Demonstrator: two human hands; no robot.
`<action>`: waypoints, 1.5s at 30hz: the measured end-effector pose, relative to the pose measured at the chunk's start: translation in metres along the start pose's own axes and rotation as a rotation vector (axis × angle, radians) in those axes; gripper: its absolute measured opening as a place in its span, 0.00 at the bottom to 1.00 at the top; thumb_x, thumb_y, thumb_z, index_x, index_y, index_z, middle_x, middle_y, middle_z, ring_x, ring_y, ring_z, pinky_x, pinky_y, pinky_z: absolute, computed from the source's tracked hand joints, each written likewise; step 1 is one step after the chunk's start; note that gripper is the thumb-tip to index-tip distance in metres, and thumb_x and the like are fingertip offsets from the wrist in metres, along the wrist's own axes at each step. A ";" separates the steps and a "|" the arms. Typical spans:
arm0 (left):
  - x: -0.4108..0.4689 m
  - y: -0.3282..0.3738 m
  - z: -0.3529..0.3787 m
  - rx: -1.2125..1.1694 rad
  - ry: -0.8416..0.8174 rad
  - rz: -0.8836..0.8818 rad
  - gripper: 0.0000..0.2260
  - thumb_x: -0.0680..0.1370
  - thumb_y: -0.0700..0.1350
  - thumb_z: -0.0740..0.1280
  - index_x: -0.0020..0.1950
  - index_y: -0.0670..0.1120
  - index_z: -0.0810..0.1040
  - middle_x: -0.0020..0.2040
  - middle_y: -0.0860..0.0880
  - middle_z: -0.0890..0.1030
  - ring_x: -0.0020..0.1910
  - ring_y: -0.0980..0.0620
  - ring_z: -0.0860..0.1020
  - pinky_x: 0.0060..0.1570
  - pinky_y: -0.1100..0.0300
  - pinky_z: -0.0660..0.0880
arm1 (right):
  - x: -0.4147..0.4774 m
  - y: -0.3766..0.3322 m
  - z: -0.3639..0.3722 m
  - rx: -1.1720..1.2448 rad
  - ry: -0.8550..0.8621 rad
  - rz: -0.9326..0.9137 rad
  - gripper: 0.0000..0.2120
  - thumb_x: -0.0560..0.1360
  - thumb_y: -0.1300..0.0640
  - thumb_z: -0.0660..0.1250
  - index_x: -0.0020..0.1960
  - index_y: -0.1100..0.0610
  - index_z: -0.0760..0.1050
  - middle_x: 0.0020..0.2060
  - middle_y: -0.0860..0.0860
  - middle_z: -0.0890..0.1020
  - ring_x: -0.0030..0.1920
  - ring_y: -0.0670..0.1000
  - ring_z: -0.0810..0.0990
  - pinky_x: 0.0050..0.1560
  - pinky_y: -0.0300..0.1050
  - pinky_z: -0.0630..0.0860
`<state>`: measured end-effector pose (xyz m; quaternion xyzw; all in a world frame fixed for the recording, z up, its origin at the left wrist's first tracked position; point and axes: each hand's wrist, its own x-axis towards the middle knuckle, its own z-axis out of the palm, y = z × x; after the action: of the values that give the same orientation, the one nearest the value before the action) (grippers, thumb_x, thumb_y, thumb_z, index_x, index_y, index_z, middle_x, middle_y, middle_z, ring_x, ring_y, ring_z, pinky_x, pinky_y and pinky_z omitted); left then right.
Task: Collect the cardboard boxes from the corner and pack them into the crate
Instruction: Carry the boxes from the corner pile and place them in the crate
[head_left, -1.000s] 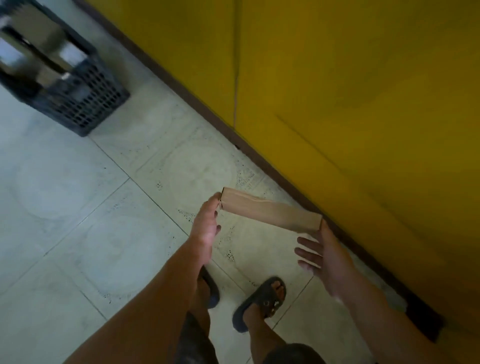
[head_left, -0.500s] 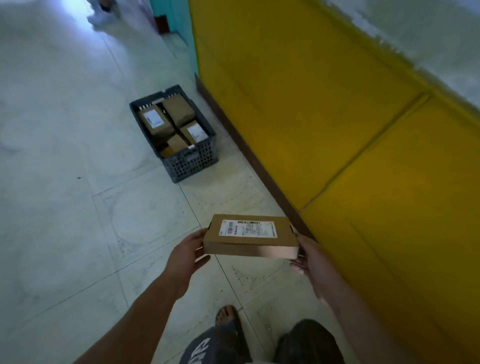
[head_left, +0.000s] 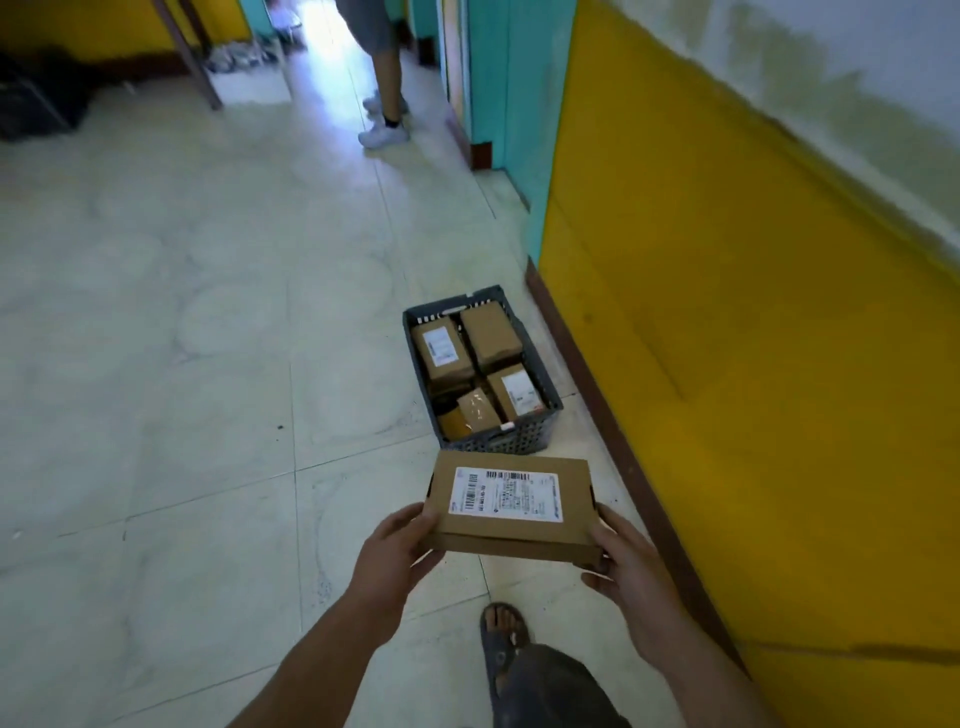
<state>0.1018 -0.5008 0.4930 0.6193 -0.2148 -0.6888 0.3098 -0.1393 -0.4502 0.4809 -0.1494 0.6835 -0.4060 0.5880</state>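
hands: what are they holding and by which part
A flat cardboard box, label up: left hand grips its near left corner, right hand its near right corner.

Carried box (head_left: 511, 506) now nearer the crate (head_left: 498, 441)

- Left hand (head_left: 397, 553) grips the left end of the box (head_left: 511, 501), thumb on top, fingers curled beneath.
- Right hand (head_left: 626, 564) grips the right end, thumb along the side, fingers beneath.
- Bare forearms (head_left: 332, 639) reach forward, angled toward each other.
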 end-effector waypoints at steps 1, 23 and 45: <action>0.013 0.017 -0.006 -0.015 0.024 -0.001 0.14 0.78 0.44 0.66 0.64 0.44 0.75 0.56 0.45 0.82 0.56 0.47 0.80 0.55 0.54 0.78 | 0.015 -0.013 0.016 -0.006 -0.020 0.004 0.17 0.78 0.50 0.65 0.66 0.44 0.72 0.56 0.50 0.81 0.55 0.53 0.79 0.49 0.48 0.77; 0.383 0.357 -0.120 0.306 -0.210 -0.084 0.15 0.80 0.43 0.64 0.67 0.46 0.73 0.59 0.45 0.81 0.58 0.46 0.80 0.60 0.51 0.76 | 0.265 -0.172 0.337 0.201 0.279 0.041 0.15 0.78 0.52 0.66 0.64 0.48 0.74 0.54 0.48 0.82 0.56 0.54 0.80 0.53 0.50 0.79; 0.683 0.431 0.010 1.279 -0.653 -0.016 0.10 0.79 0.57 0.60 0.53 0.56 0.78 0.49 0.58 0.80 0.50 0.58 0.78 0.39 0.67 0.73 | 0.482 -0.210 0.405 0.672 0.800 0.270 0.05 0.78 0.59 0.65 0.51 0.50 0.76 0.47 0.50 0.84 0.51 0.52 0.82 0.50 0.50 0.77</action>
<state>0.1333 -1.2837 0.2954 0.4435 -0.6536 -0.5802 -0.1990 0.0512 -1.0639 0.3134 0.3025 0.6997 -0.5481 0.3443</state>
